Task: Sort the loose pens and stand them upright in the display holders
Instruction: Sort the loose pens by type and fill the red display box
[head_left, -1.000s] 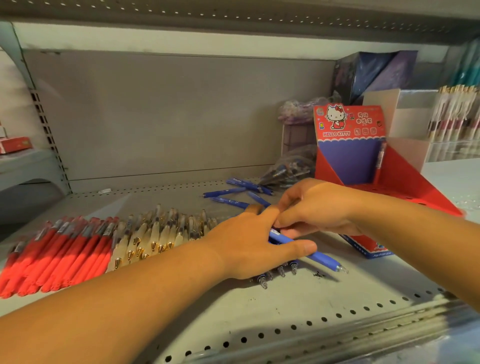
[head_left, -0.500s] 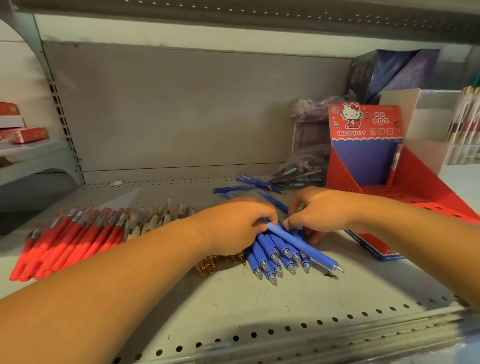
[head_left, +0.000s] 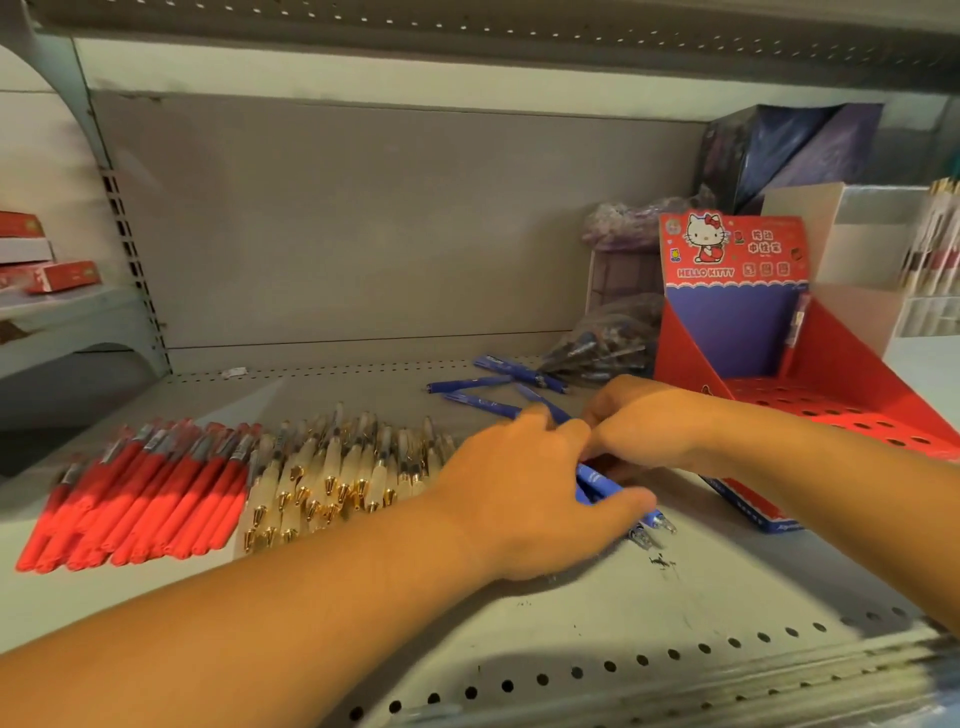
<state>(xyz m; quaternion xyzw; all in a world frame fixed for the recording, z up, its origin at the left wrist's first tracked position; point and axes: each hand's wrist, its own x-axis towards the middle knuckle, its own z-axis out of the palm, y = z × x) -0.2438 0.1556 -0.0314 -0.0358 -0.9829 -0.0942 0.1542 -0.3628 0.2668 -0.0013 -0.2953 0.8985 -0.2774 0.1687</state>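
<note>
Two or three clear tips of the blue pens (head_left: 600, 483) are left showing at the near end of the bundle, where about six were fanned out half a second ago on the perforated metal shelf (head_left: 571, 623). The bundle is now covered by the left hand (head_left: 530, 488), which is laid across it with the thumb curled along its near side, so that the pens are gripped. The right hand (head_left: 649, 421) is kept at the far ends of the same pens, touching the left fingers; its fingertips are hidden, so it cannot be told whether anything is pinched. To the left, red pens (head_left: 140, 493) and cream gold-tipped pens (head_left: 332, 467) are laid in touching rows, the cream ones more exposed than before. Further back, loose blue pens (head_left: 498, 387) are scattered near a clear bag of pens (head_left: 602, 343). Behind the right wrist the red Hello Kitty display holder (head_left: 737, 332) is stood, with a single pen (head_left: 797, 322) upright against its right wall
</note>
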